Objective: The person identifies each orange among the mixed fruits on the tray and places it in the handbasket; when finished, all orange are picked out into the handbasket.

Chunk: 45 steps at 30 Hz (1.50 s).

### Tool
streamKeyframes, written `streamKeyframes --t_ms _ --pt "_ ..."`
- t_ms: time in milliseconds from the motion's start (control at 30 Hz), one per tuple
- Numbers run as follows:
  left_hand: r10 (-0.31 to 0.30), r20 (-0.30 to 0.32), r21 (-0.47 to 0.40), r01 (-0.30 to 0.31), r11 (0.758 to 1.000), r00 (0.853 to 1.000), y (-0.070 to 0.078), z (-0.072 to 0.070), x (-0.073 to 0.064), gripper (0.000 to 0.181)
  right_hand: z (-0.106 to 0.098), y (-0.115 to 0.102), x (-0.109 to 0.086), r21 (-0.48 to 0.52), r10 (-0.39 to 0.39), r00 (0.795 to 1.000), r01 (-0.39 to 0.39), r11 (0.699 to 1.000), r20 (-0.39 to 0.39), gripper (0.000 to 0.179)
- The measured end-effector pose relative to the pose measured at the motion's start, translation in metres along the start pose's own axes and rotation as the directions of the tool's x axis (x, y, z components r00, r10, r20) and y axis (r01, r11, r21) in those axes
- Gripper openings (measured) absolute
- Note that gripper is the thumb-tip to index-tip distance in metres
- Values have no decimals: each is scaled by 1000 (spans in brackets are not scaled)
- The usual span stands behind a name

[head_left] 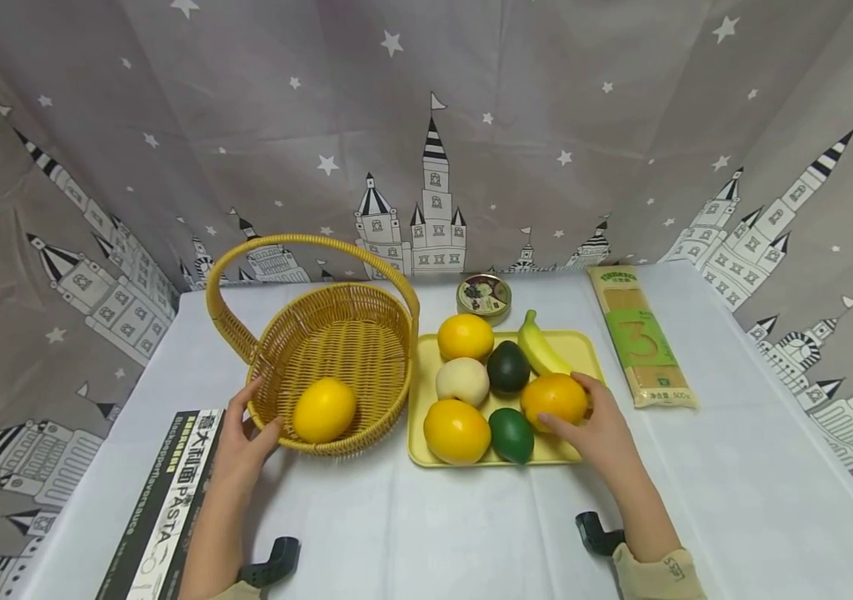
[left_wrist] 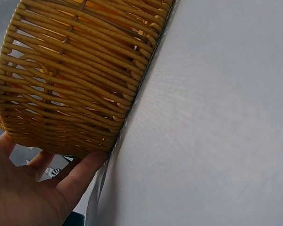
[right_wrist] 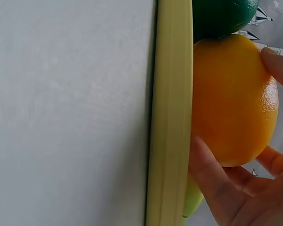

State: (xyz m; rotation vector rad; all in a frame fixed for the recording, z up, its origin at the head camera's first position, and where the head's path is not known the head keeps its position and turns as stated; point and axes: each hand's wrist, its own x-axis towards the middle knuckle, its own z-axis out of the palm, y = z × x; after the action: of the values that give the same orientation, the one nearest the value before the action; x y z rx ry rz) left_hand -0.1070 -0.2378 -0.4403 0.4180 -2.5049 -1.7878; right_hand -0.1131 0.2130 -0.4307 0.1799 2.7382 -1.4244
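Observation:
My left hand [head_left: 241, 446] holds the near-left rim of the wicker basket [head_left: 344, 302], its fingers spread against the woven side [left_wrist: 75, 84]. A yellow fruit [head_left: 325, 410] lies inside the basket. At the right end of the yellow tray [head_left: 572, 342], my right hand [head_left: 601, 425] grips an orange-yellow fruit [head_left: 552, 398] between thumb and fingers. The right wrist view has this fruit [right_wrist: 236, 103] just beyond the tray's edge, beside a green fruit [right_wrist: 221, 16]. Also on the tray are a banana [head_left: 539, 346], a dark avocado [head_left: 507, 367] and a pale round fruit [head_left: 462, 382].
Two more yellow fruits [head_left: 466, 337] and a green pointed fruit [head_left: 512, 435] share the tray. Behind it stands a round tin [head_left: 484, 297]. A pasta packet [head_left: 642, 337] lies to the right; a black-and-white pasta box [head_left: 164, 500] lies at left. A patterned curtain [head_left: 546, 125] closes the back.

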Motion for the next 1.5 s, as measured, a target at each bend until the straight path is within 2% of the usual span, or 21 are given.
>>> streamKeyframes --t_ms 300,500,633,833,1033,1300,1400,1500 --pt "1 0 4 -1 1000 1000 1 1 0 71 0 3 -1 31 43 998 -42 999 -39 84" --pt "-8 -2 5 8 1000 1000 3 1 -1 71 -7 -3 -4 66 59 997 -55 996 -56 87" --pt "4 1 8 -4 1000 1000 3 1 0 71 -13 -10 -8 92 38 994 -29 995 -107 86" --pt "7 -1 7 -7 1000 1000 2 1 0 71 -16 -26 -12 129 -47 989 66 989 -143 82" --pt "6 3 5 -6 1000 1000 1 1 1 71 -7 -48 -14 212 -110 989 128 969 -95 79" --pt "12 19 11 -12 1000 1000 1 1 0 71 9 -66 -17 275 -112 994 108 955 -2 79" --pt "9 13 16 -9 1000 1000 2 1 -1 70 15 -72 -15 295 -138 990 127 947 16 80" --pt "9 14 17 -9 1000 1000 2 0 0 70 23 -81 -13 320 -198 980 176 931 34 80"
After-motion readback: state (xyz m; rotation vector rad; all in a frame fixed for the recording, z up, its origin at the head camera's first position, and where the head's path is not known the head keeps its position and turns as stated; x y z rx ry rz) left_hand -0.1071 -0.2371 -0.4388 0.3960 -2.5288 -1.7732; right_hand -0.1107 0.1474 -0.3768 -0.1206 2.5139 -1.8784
